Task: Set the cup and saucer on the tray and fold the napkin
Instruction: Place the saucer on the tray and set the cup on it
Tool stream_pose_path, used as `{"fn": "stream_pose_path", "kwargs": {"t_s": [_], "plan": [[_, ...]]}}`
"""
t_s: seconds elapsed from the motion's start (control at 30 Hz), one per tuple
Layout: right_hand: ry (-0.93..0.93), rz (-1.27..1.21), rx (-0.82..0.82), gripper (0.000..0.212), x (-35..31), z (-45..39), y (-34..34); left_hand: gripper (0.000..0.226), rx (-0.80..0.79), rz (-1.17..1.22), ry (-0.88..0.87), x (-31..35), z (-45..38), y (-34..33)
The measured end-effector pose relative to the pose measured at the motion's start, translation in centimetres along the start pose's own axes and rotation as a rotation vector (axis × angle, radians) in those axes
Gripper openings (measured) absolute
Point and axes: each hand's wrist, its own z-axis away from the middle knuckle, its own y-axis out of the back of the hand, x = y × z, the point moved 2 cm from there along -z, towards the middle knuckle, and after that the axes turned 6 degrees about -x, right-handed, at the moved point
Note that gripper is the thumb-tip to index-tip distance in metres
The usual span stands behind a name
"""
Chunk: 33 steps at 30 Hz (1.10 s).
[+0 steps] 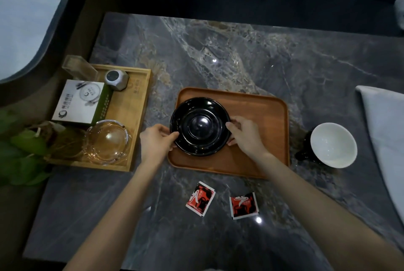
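Both hands, the left hand (pixel 157 139) and right hand (pixel 244 134), gripped the saucer (pixel 200 126) by opposite rims; it wanted lowering level onto the tray's (pixel 260 117) left half, leaving room for the cup (pixel 332 145).

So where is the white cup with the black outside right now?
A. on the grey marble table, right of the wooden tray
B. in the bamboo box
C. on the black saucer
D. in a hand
A: the white cup with the black outside stands on the grey marble table, right of the brown wooden tray, while both hands hold the shiny black saucer.
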Motion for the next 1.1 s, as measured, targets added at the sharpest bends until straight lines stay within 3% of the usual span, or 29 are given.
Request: {"fn": "stream_pose_path", "kwargs": {"t_s": [0.13,0.23,0.37,0.47,0.57,0.7,0.83,0.97,1.1], "plan": [[0.022,0.108,-0.039,0.027,-0.2,0.0,0.4,0.023,-0.012,-0.277,-0.091,0.7,0.0,0.6],[0.035,0.326,-0.153,0.027,-0.7,0.1,1.3,0.028,-0.016,-0.551,-0.122,2.2,0.2,0.9],[0.041,0.662,-0.284,0.03,-1.7,0.9,4.1,0.02,-0.04,-0.74,-0.148,5.3,1.7,-0.3],[0.132,0.853,-0.245,0.023,-2.3,2.4,7.5,0.022,-0.063,-0.75,-0.296,7.9,3.7,-2.4],[0.21,0.976,-0.107,0.025,-2.2,4.3,11.6,0.027,-0.113,-0.694,-0.458,10.2,6.1,-5.4],[0.168,1.012,0.058,0.031,-0.2,6.5,17.6,0.025,-0.152,-0.645,-0.591,12.4,9.9,-10.6],[0.137,0.946,0.172,0.039,3.5,8.8,22.1,0.041,-0.164,-0.551,-0.758,13.5,12.9,-16.4],[0.089,0.829,0.087,0.056,7.5,10.0,23.7,0.054,-0.253,-0.556,-0.706,13.3,13.8,-21.6],[0.008,0.625,-0.042,0.059,10.0,9.9,23.8,0.054,-0.226,-0.584,-0.616,13.3,13.8,-24.2]]}}
